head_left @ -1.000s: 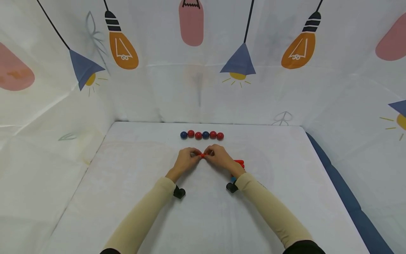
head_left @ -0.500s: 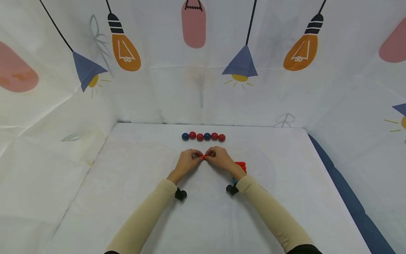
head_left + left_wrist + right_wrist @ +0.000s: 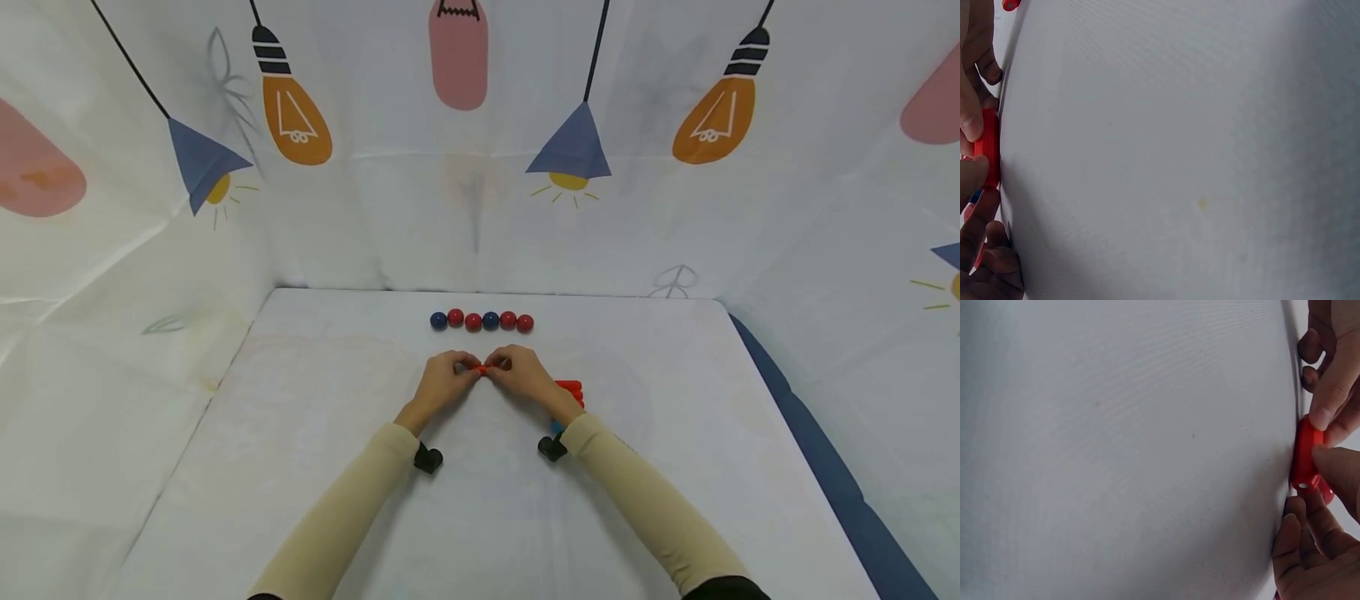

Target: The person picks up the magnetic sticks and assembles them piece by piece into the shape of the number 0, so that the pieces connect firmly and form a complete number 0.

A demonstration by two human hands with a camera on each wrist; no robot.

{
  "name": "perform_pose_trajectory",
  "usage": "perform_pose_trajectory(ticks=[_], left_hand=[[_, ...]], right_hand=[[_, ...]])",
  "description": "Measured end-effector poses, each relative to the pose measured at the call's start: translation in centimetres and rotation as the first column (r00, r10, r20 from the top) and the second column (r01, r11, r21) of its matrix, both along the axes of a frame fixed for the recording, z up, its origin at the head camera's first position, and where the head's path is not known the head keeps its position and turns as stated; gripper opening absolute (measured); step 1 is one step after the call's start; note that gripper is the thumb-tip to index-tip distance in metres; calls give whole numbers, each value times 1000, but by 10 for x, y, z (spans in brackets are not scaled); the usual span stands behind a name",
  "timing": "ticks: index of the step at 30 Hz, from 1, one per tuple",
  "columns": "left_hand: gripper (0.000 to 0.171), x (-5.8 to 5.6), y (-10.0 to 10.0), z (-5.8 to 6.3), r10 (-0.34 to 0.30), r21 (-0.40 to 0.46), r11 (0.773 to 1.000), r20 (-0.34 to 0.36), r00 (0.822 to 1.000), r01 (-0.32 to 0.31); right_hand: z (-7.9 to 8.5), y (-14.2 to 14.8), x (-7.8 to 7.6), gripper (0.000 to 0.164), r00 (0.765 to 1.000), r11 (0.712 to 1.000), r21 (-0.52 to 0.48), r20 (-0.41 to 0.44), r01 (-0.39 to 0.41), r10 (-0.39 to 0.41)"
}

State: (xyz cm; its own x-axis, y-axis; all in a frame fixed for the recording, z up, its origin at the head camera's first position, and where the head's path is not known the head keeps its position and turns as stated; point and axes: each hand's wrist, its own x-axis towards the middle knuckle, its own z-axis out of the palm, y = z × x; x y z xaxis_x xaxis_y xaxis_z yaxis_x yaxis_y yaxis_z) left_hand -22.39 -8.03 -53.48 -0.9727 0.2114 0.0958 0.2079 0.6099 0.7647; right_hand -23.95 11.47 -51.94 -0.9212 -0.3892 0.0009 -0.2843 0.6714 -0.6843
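Observation:
In the head view, both hands meet over the white table (image 3: 337,350). A short red ribbed plastic rod (image 3: 482,369) lies between their fingertips. My left hand (image 3: 441,379) pinches its left end, and my right hand (image 3: 519,373) pinches the right end. The left wrist view shows the red rod (image 3: 991,150) close over the tabletop, partly covered by thumbs and fingers. From the right wrist, a small pale spot shows on the end of the rod (image 3: 1305,453).
A row of red and dark blue balls (image 3: 473,322) sits beyond the hands. Several red rods (image 3: 570,387) lie beside the right wrist, with a blue piece (image 3: 557,427) partly hidden by the sleeve. Printed white cloth (image 3: 405,208) encloses the back and sides.
The hands stay in nearly the same place, pinching the red rod throughout. The head view has shifted slightly.

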Motion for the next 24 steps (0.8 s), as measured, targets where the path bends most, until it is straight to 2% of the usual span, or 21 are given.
perform_pose_trajectory(ticks=[8, 19, 24], left_hand=[[17, 1, 0, 5, -3, 0, 1000, 0, 1000, 3], [18, 2, 0, 4, -19, 17, 1000, 15, 1000, 19], [17, 2, 0, 4, -22, -1, 1000, 6, 1000, 22]], right_hand=[[5, -1, 0, 15, 1000, 1000, -6, 19, -1, 1], [3, 0, -1, 14, 999, 1000, 18, 45, -3, 2], [3, 0, -1, 14, 999, 1000, 23, 42, 0, 0]])
